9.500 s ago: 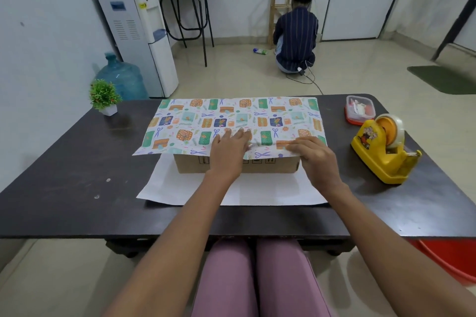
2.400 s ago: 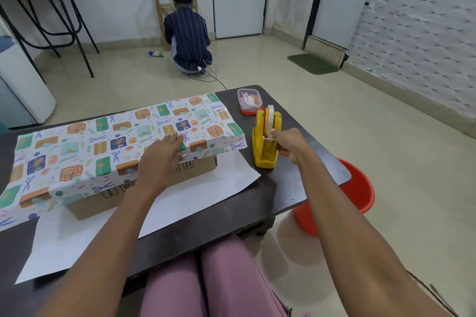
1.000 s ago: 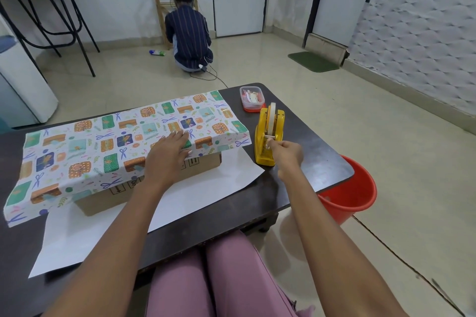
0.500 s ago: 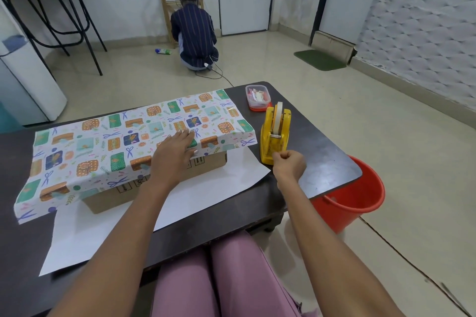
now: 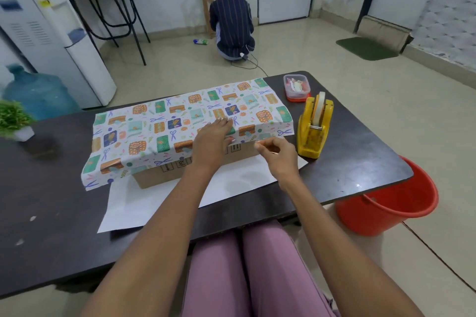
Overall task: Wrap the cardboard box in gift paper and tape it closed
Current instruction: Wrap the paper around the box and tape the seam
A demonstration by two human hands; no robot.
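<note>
A brown cardboard box [image 5: 164,175] lies on the dark table [image 5: 51,213], on a sheet whose white underside [image 5: 144,203] spreads toward me. The patterned gift paper [image 5: 159,121] is folded over the box top and hangs a little down its near side. My left hand [image 5: 213,141] lies flat on the paper's near edge, pressing it onto the box. My right hand [image 5: 279,157] hovers just right of it at the paper's edge, its thumb and forefinger pinching a short clear strip of tape [image 5: 260,143]. A yellow tape dispenser [image 5: 314,126] stands right of the box.
A small red-bottomed plastic container [image 5: 296,86] sits behind the dispenser. A little potted plant [image 5: 15,121] stands at the table's left. A red bucket [image 5: 391,203] is on the floor by the table's right corner. A person [image 5: 231,23] crouches on the floor beyond.
My right hand has left the tape dispenser with a strip of tape and moved left to the paper's near edge. My left hand has stayed pressed on the paper.
</note>
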